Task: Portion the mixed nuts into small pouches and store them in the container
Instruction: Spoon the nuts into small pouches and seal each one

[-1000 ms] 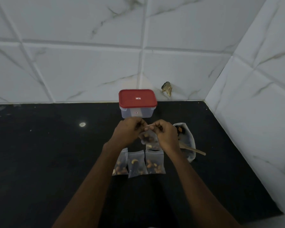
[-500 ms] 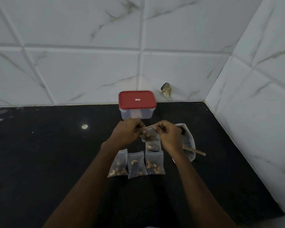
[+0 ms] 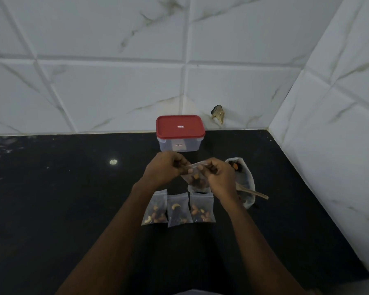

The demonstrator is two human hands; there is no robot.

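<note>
Pouches, three of them filled, lie in a row on the tabletop between the forearms, side by side and about touching. Just past them the left hand pinches the left end of the mouth of a fourth pouch, fingers curled in. The right hand pinches the other end, so the strip is stretched between them and the nuts hang in the bottom, clear of the tabletop. Behind the hands, at the back edge against the wall, the container stands with its red lid on. Toward the right edge a bag of nuts lies open, with a spoon resting in it.

That pouch looks like thin, limp film, light, with a lumpy load that shifts, and probably slick. I'd hold it by the top strip as they are doing, or flat from under; squeezing the belly would only push the nuts around. I can't tell whether the seal is closed.
</note>
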